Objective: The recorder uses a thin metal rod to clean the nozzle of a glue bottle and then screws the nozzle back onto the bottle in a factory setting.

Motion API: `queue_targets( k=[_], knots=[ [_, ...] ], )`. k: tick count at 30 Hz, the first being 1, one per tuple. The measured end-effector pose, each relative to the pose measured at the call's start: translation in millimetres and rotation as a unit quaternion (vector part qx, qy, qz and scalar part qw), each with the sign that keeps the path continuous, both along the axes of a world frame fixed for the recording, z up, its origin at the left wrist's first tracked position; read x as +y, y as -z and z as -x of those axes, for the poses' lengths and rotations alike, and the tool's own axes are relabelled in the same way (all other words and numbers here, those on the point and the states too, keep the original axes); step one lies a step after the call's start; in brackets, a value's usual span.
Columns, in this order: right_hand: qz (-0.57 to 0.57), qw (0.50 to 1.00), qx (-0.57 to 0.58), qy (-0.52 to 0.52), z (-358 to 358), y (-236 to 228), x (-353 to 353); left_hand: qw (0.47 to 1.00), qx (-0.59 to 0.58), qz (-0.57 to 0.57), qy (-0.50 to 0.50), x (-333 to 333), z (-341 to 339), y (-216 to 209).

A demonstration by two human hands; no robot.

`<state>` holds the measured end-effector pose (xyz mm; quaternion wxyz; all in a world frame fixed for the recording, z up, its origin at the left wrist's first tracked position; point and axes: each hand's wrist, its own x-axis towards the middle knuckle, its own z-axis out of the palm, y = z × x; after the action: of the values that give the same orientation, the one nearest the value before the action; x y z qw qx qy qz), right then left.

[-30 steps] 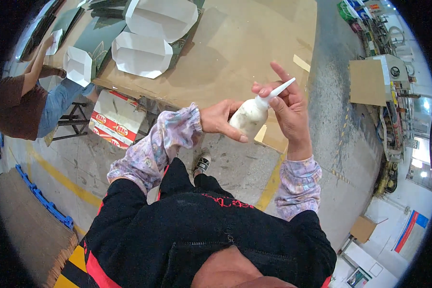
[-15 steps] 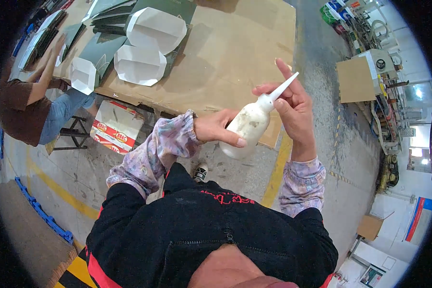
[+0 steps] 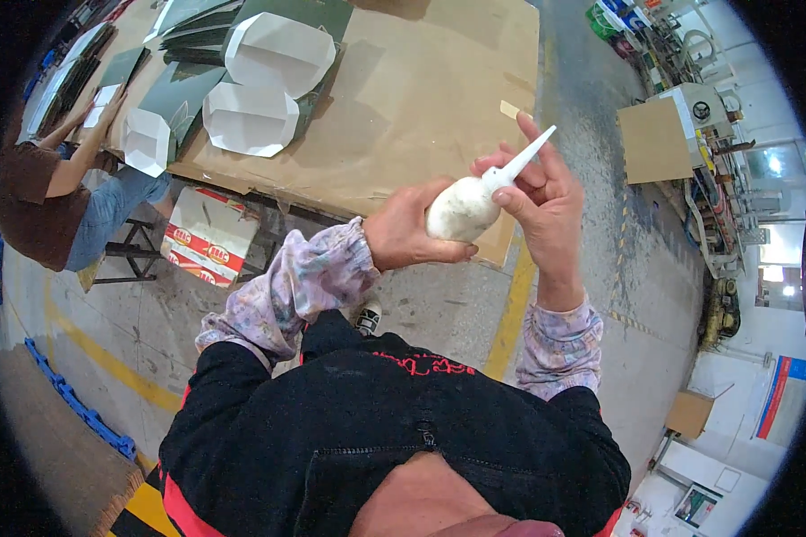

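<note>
Holding a white, glue-caked soft plastic squeeze bottle (image 3: 461, 210) up at chest height, clear of the table and over the grey concrete floor (image 3: 421, 304). Left hand (image 3: 407, 234) wraps the bottle's round body from below, fingers curled around it; that looks like the steadying grip. Right hand (image 3: 546, 192) works the top: thumb and fingertips pinch the base of the long white tapered nozzle (image 3: 521, 161), other fingers spread behind it. Nozzle tilts up and away from the person, likely so nothing runs out while the tip is handled. Cannot tell whether the bottle is being squeezed.

Brown cardboard-covered worktable (image 3: 403, 98) sits just ahead. White folded paperboard box blanks (image 3: 273, 55) and dark green flat sheets (image 3: 183, 89) lie grouped at its far left, well apart from the hands. Another person in a brown top (image 3: 31, 201) sits at the table's left end, one hand on the sheets there. Red-and-white carton (image 3: 208, 234) stands under the table edge.
</note>
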<state>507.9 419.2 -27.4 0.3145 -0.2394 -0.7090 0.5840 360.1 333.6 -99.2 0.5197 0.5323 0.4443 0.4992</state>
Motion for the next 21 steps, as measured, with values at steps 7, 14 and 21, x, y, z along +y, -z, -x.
queue_targets(
  k=[7, 14, 21],
  knots=[
    [0.027, 0.998, 0.004, -0.063, -5.6, 1.8, 8.6, 0.977, -0.106, 0.086, 0.166, -3.3, 9.1, 0.4],
    [0.06, 0.99, 0.056, -0.114, -2.3, 3.9, 6.4, 0.934, -0.24, 0.097, 0.244, -5.4, 4.8, 20.3],
    [0.068, 0.994, 0.038, -0.078, 2.5, 0.1, -0.9, 0.969, -0.183, 0.034, 0.164, -11.4, 7.4, 2.8]
  ],
)
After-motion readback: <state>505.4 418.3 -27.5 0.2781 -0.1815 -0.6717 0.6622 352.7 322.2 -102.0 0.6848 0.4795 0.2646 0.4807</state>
